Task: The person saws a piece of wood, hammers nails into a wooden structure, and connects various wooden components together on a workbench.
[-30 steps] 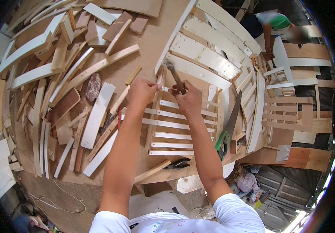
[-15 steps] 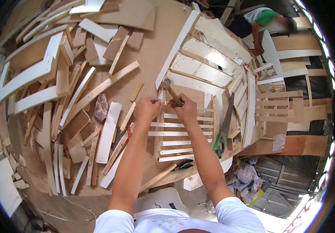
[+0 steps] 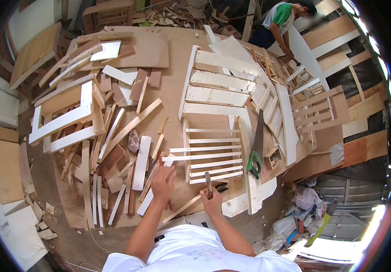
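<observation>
My right hand (image 3: 212,202) is closed round the handle of a hammer (image 3: 208,182), held upright near the front of the slatted frame. My left hand (image 3: 163,183) is at the left ends of the longer slats, its fingers bent together; whether they grip a slat end or something small is unclear. The slatted wooden frame (image 3: 187,149) lies flat, with several narrow white slats (image 3: 215,148) across it, two of them jutting out to the left. Beyond it lies a panel of wide white boards (image 3: 218,96). A handsaw (image 3: 257,149) with a green handle rests along the right side.
Scrap wood strips (image 3: 132,118) and a white-edged frame (image 3: 86,102) are piled on the left of the worktable (image 3: 170,86). Dark-handled pliers (image 3: 222,187) lie by the frame's near edge. At the far right, another person (image 3: 279,22) works at a slatted piece (image 3: 306,86).
Both hands have drawn back from the frame's far left corner toward me. The hammer came along in my right hand. My view has shifted to show more of the far area.
</observation>
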